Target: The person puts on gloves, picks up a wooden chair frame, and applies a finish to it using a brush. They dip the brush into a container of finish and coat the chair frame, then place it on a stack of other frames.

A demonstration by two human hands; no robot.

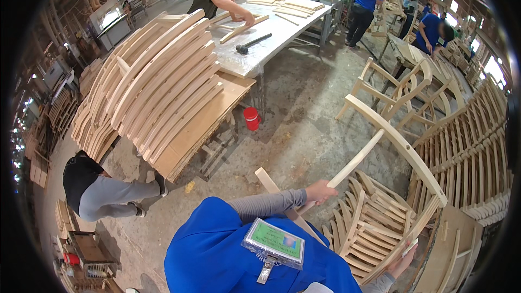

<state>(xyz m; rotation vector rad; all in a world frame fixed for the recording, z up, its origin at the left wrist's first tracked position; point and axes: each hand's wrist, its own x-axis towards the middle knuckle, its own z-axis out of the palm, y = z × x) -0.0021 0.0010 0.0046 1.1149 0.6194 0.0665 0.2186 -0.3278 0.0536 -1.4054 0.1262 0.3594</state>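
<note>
2 hands are occupied: the left hand (320, 191) is clenched around a rounded wooden rail (355, 161), the right hand (402, 260) grips the curved chair frame (404, 149) at 4 o'clock. The frame could be tipped onto the stacked frames (374, 222) if either grip slackened.

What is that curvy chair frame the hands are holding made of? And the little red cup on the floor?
The chair frame looks like bare, unpainted wood: pale tan with no shine or colour coat. The left hand grips one of its rounded rails and the right hand holds a lower edge. The red cup is probably plastic, being smooth and evenly bright red.
</note>
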